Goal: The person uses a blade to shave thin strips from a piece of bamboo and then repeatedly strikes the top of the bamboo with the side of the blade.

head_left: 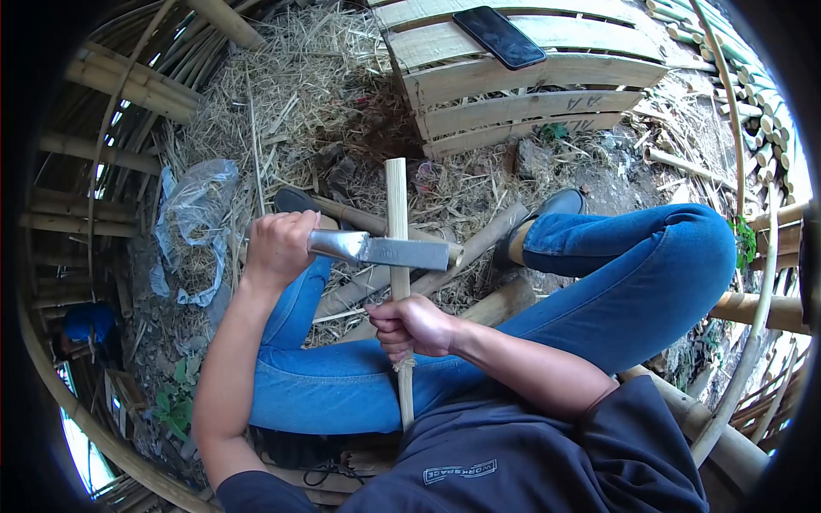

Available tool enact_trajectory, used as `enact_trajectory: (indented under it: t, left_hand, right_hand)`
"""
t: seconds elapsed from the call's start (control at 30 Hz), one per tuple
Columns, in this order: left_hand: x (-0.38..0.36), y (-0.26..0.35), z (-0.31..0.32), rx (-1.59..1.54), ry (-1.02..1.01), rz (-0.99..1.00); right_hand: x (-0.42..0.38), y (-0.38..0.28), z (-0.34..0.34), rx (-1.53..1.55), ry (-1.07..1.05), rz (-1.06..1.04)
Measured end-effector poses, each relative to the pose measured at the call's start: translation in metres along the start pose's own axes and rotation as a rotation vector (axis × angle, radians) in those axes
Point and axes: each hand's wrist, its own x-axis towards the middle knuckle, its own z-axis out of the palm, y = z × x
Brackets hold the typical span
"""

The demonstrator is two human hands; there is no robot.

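Note:
My left hand [282, 245] is closed around the handle end of a metal tool [406, 254] with a flat, rectangular grey head. The head lies crosswise over the upper part of a pale wooden stick [397, 197]; whether it touches or cuts into the wood is unclear. My right hand [415, 327] grips the same stick lower down, below the tool. The stick stands roughly lengthwise in view, its lower end reaching my lap by the dark shirt. A frayed bit of fibre shows just under my right fist.
My legs in blue jeans [616, 291] are bent at both sides. Bamboo pieces [487, 239] lie between them. Ahead, a slatted wooden crate [530, 73] bears a phone [499, 37]. Crumpled plastic [198, 205] lies on the straw at left; cut bamboo [770, 120] is piled at right.

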Motion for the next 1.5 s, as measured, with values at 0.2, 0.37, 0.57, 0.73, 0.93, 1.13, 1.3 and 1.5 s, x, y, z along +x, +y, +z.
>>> enact_trajectory:
  t: [0.2,0.37,0.57,0.73,0.93,1.13,1.3,1.5]
  left_hand:
    - [0.009,-0.018,-0.010,0.106,-0.013,-0.125]
    - [0.010,-0.023,-0.019,0.175,-0.019,-0.287]
    - [0.009,-0.030,-0.035,0.329,0.055,-0.313]
    - [0.000,-0.023,-0.046,0.222,0.117,-0.237]
    - [-0.009,0.012,-0.035,0.118,0.006,-0.031]
    - [-0.017,0.002,-0.022,0.017,-0.120,-0.061]
    - [-0.014,-0.003,-0.014,0.021,-0.108,-0.049]
    - [0.002,-0.022,-0.023,0.083,-0.025,-0.151]
  right_hand:
    - [0.005,0.004,0.002,-0.031,-0.030,0.027]
    - [0.008,0.004,0.002,-0.039,-0.026,0.033]
    - [0.007,0.005,0.002,-0.035,-0.047,0.025]
    - [0.008,0.003,-0.001,-0.016,-0.021,0.027]
    - [0.004,0.001,0.003,0.018,-0.020,0.000]
    - [0.005,-0.002,0.003,-0.006,0.031,0.012]
    - [0.005,0.004,0.002,-0.019,0.056,-0.005]
    - [0.006,0.005,0.010,-0.034,0.046,0.025]
